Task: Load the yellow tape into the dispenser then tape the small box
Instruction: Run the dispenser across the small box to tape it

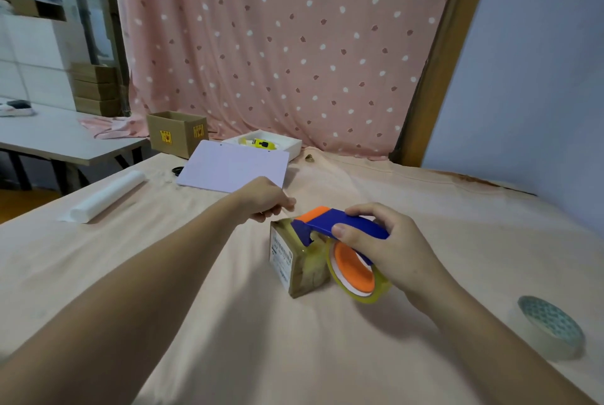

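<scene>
A small cardboard box (pixel 295 262) wrapped in yellowish tape, with a white label on its left face, stands on the peach cloth at centre. My right hand (pixel 389 249) grips the blue and orange dispenser (pixel 340 225), whose head rests on the box's top. The yellow tape roll (pixel 376 293) sits on the dispenser's orange hub, just right of the box. My left hand (pixel 264 200) is at the box's far top corner, fingers curled and touching it; what the fingertips pinch is hidden.
A white tape roll (pixel 552 328) lies at the right. A lilac board (pixel 232 166), a white tray (pixel 291 143), a brown carton (pixel 178 133) and a white paper roll (pixel 108 197) sit farther back. A curtain hangs behind.
</scene>
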Available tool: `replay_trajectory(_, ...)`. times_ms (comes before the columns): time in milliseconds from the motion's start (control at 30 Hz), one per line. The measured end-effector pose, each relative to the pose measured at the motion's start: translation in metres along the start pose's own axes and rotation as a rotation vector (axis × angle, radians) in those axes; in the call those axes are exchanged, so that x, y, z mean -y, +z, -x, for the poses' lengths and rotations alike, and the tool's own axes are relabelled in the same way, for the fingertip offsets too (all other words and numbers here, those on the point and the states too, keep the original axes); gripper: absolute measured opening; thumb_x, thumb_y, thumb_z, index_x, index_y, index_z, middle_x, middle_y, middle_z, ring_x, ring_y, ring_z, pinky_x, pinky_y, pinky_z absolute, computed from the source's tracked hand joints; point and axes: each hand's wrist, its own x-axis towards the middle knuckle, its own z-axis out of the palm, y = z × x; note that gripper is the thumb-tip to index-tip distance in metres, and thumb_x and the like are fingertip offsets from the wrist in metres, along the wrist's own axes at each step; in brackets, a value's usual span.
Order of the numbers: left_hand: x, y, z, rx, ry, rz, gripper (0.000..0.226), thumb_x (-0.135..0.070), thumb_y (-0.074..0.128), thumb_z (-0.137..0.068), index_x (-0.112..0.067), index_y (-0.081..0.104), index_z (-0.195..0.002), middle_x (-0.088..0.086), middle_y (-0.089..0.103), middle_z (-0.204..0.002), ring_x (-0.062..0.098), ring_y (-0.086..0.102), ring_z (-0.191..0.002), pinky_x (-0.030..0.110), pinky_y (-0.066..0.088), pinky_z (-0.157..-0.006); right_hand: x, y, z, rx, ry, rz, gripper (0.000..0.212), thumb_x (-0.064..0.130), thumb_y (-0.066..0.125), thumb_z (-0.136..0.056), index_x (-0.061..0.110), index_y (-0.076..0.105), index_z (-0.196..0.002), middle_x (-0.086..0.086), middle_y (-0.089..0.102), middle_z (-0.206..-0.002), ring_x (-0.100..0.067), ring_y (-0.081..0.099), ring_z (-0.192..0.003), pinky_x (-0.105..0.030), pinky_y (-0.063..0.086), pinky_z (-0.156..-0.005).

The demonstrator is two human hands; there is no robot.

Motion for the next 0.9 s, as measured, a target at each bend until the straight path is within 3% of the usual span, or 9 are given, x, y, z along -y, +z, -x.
replay_trajectory(167, 0.013, 0.001, -0.012, 0.055, -0.022, 0.012, 0.027, -0.024, 0.077, -0.085, 0.002, 0.076, -0.081, 0.002, 0.05, -0.057, 0.018, 0.04, -0.055, 0.026, 0.037, -0.051, -0.002, 0.005, -0.005, 0.012, 0.044, -0.029, 0.036, 0.05, 0.085, -0.076, 0.037, 0.072, -0.107, 0.009, 0.075, -0.11, -0.015, 0.072, -0.099, -0.033, 0.061, -0.078)
replay_trajectory(333, 0.021, 0.005, -0.017, 0.068, -0.039, 0.032, 0.036, -0.023, 0.077, -0.086, -0.007, 0.055, -0.062, 0.003, 0.046, -0.053, 0.018, 0.037, -0.052, 0.026, 0.034, -0.047, 0.002, 0.008, -0.007, 0.026, 0.048, -0.014, 0.036, 0.048, 0.084, -0.077, 0.035, 0.072, -0.108, 0.01, 0.074, -0.11, -0.012, 0.072, -0.098, -0.029, 0.06, -0.076)
replay_trajectory(467, 0.027, 0.006, -0.014, 0.061, -0.093, 0.104, 0.04, -0.021, 0.076, -0.088, -0.01, 0.049, -0.059, 0.003, 0.044, -0.055, 0.015, 0.035, -0.05, 0.025, 0.031, -0.046, 0.0, 0.01, -0.007, 0.033, 0.058, -0.003, 0.037, 0.05, 0.083, -0.078, 0.036, 0.072, -0.11, 0.009, 0.074, -0.11, -0.013, 0.071, -0.098, -0.029, 0.059, -0.074)
replay_trajectory(600, 0.042, 0.017, -0.01, 0.073, -0.202, 0.314, 0.029, -0.021, 0.076, -0.088, -0.012, 0.053, -0.073, 0.003, 0.045, -0.061, 0.012, 0.034, -0.047, 0.021, 0.029, -0.046, -0.002, 0.011, -0.006, 0.034, 0.071, 0.004, 0.035, 0.05, 0.082, -0.078, 0.037, 0.071, -0.108, 0.012, 0.073, -0.111, -0.013, 0.07, -0.098, -0.03, 0.059, -0.075)
replay_trajectory(733, 0.047, 0.024, -0.008, 0.148, -0.282, 0.49, 0.026, -0.019, 0.071, -0.091, -0.013, 0.059, -0.07, -0.002, 0.049, -0.054, 0.008, 0.037, -0.041, 0.02, 0.027, -0.047, -0.001, 0.01, -0.005, 0.026, 0.093, -0.029, 0.032, 0.047, 0.083, -0.078, 0.036, 0.072, -0.106, 0.011, 0.073, -0.107, -0.011, 0.07, -0.093, -0.025, 0.055, -0.067)
replay_trajectory(900, 0.051, 0.033, -0.003, 0.11, -0.304, 0.404, 0.005, -0.012, 0.056, -0.082, -0.014, 0.056, -0.078, 0.003, 0.047, -0.067, 0.013, 0.038, -0.053, 0.024, 0.028, -0.051, -0.002, 0.009, -0.007, 0.009, 0.119, -0.083, 0.029, 0.041, 0.084, -0.079, 0.033, 0.075, -0.105, 0.008, 0.075, -0.102, -0.011, 0.07, -0.086, -0.021, 0.051, -0.061)
